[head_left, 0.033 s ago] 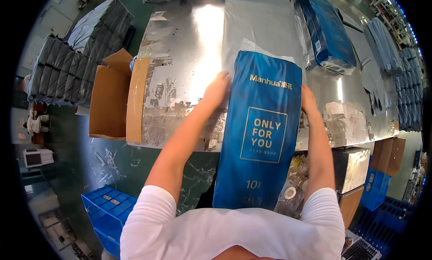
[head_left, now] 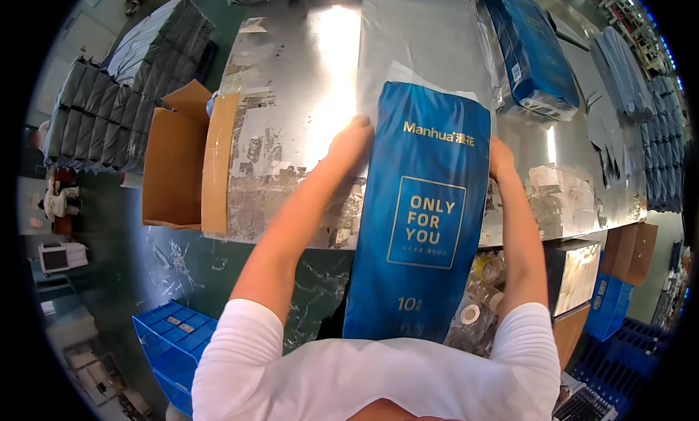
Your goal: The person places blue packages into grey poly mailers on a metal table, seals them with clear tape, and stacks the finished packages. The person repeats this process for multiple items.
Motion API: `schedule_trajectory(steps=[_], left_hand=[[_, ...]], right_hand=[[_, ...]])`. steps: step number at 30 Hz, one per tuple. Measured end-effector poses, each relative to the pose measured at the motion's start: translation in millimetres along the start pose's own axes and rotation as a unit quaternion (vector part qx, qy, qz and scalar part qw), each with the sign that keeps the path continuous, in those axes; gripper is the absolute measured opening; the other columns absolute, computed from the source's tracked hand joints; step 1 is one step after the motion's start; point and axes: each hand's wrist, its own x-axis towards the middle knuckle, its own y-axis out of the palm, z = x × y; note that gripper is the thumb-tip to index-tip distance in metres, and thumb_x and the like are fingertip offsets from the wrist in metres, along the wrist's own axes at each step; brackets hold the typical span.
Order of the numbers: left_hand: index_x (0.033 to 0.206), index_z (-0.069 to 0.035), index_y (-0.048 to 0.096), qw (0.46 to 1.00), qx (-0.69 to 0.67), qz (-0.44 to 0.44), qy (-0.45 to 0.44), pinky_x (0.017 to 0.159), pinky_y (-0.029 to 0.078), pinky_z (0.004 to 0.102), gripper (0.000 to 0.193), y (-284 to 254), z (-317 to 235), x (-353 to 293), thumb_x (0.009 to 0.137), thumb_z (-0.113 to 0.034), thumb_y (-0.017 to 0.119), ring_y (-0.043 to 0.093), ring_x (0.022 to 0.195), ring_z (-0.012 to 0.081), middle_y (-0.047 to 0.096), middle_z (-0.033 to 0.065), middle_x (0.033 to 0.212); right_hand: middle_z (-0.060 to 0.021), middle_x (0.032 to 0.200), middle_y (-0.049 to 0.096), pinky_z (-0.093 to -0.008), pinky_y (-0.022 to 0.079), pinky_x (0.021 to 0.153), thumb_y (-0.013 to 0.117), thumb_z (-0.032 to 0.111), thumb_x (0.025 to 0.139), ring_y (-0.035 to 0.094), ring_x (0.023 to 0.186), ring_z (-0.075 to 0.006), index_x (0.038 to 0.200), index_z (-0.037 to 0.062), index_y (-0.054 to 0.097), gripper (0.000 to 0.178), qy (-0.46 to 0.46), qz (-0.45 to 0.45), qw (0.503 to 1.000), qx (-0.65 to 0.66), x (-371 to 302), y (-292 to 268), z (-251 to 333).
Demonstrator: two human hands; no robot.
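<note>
A long blue plastic pack (head_left: pixel 422 217) with pale printed lettering lies lengthwise in front of me. Its near end reaches my chest and overhangs the table edge, while a white textured sheet (head_left: pixel 402 73) pokes out from its far end. My left hand (head_left: pixel 353 137) is closed against the left side of the pack, fingertips meeting its edge. On the opposite side my right hand (head_left: pixel 501 159) grips the right edge, with its fingers partly hidden behind the pack. Beyond it a grey plastic sheet (head_left: pixel 419 31) covers part of the metal table (head_left: pixel 284 137).
Another blue pack (head_left: pixel 535 57) lies at the far right of the table. An open cardboard box (head_left: pixel 173 170) stands at the left edge, with stacked grey bundles (head_left: pixel 95 122) behind. Below are a blue crate (head_left: pixel 171 341) and, under the right forearm, tape rolls (head_left: pixel 470 314).
</note>
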Motion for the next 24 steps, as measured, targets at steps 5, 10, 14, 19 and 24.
schedule_trajectory(steps=[5,10,14,19,24], left_hand=[[0.094,-0.003,0.055,0.972,0.157,0.134,0.113,0.074,0.047,0.0359,0.022,-8.1,-9.4,39.1,0.075,-0.011,0.049,0.053,0.089,0.0285,0.054,0.0149,0.095],[0.079,-0.006,0.060,0.990,0.137,-0.041,-0.008,0.070,0.049,0.0343,0.012,1.0,22.8,63.0,0.072,-0.010,0.050,0.054,0.085,0.0261,0.055,0.0090,0.085],[0.076,-0.008,0.060,0.987,0.130,-0.079,0.047,0.067,0.047,0.0355,0.009,1.9,19.3,76.0,0.071,-0.009,0.052,0.054,0.082,0.0274,0.053,0.0088,0.081],[0.078,-0.008,0.059,0.990,0.129,-0.060,0.020,0.068,0.046,0.0371,0.009,-2.2,25.7,93.7,0.071,-0.008,0.054,0.055,0.079,0.0302,0.054,0.0104,0.081],[0.075,-0.009,0.062,0.998,0.043,-0.003,-0.044,0.071,0.045,0.0397,0.013,-4.0,15.8,92.0,0.074,-0.012,0.049,0.055,0.081,0.0325,0.056,0.0141,0.078]], right_hand=[[-0.0187,0.072,0.059,-0.0415,0.046,0.058,0.049,0.020,0.075,0.058,0.068,-0.0357,0.075,0.0027,0.057,0.019,-0.011,0.084,0.991,-0.106,23.4,22.5,-42.1],[-0.0196,0.074,0.058,-0.0393,0.044,0.062,0.048,0.021,0.076,0.057,0.076,-0.0343,0.080,0.0045,0.059,0.020,-0.063,-0.038,0.997,0.031,45.1,10.5,-35.3],[-0.0122,0.093,0.054,-0.0363,0.039,0.077,0.052,0.024,0.073,0.049,0.093,-0.0297,0.098,0.0088,0.058,0.030,-0.037,-0.016,0.995,-0.088,43.6,21.6,-36.6],[-0.0125,0.123,0.045,-0.0432,0.026,0.097,0.053,0.026,0.074,0.036,0.117,-0.0323,0.115,0.0108,0.051,0.044,0.015,-0.017,0.984,0.177,44.8,28.8,-50.5],[-0.0139,0.133,0.032,-0.0522,0.019,0.096,0.054,0.026,0.075,0.028,0.122,-0.0328,0.125,0.0121,0.043,0.053,0.024,0.014,0.999,0.042,1.2,49.1,-19.3]])
